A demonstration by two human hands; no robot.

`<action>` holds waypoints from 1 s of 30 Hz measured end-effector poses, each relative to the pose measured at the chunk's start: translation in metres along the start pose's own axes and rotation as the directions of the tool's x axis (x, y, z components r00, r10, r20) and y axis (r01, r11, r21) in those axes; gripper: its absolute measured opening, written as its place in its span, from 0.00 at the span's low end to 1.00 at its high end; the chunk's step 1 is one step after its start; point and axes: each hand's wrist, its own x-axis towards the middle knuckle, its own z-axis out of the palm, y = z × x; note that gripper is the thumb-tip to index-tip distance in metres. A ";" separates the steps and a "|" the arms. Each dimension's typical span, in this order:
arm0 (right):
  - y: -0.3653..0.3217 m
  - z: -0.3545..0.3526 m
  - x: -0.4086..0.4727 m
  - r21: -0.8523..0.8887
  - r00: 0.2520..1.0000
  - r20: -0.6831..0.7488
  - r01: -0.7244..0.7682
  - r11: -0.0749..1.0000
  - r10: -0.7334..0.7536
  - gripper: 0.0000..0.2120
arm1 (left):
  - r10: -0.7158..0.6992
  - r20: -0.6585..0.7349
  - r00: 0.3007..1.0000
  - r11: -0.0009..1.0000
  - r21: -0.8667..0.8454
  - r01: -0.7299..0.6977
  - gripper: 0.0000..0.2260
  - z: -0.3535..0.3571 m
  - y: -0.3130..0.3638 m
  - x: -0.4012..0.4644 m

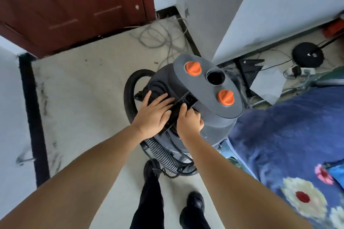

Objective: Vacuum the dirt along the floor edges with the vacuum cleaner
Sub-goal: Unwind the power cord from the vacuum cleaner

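Seen from above, a person in dark trousers and black shoes (193, 204) stands on a pale floor (89, 87), both bare forearms reaching forward to a grey canister vacuum cleaner (210, 117) directly ahead at 12 o'clock. The left hand (152, 115) lies flat, fingers spread wide, on the coiled black cord (158, 87) stowed on the machine's top, holding nothing. Just beside it at 3 o'clock, the right hand (189, 121) curls around the black carry handle (178, 109), its fingers folded under the far edge. A ribbed grey hose (163, 150) loops around the near side of the canister, close to the forward shoe, and a black hose section (130, 95) arcs around its side at 9 o'clock. Beyond the hands, the vacuum's flat grey lid carries 2 orange knobs (193, 68) with an open round port (216, 77) between them. At 3 o'clock, a blue floral blanket (290, 145) lies touching the machine's side. Farther off at 12 o'clock, loose grey wires (160, 37) tangle on the floor near black skirting (188, 35), with dark dirt (42, 95) strewn along the floor edge at 9 o'clock. At 11 o'clock stands a reddish-brown door (70, 5); at 2 o'clock, a round black stand base (307, 55) sits among cables.
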 end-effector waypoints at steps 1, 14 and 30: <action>0.004 0.004 -0.008 -0.024 1.000 0.018 0.023 0.999 -0.022 0.24 | -0.035 -0.013 0.999 0.999 -0.009 0.035 0.26 0.003 0.003 -0.014; 0.087 0.032 -0.121 -0.193 0.943 0.240 0.279 0.941 -0.230 0.22 | -0.432 -0.030 0.901 0.901 -0.062 0.430 0.31 0.052 0.095 -0.188; 0.176 0.064 -0.264 -0.304 0.826 0.437 0.508 0.806 -0.356 0.23 | -0.742 0.001 0.670 0.665 -0.131 0.736 0.26 0.107 0.205 -0.359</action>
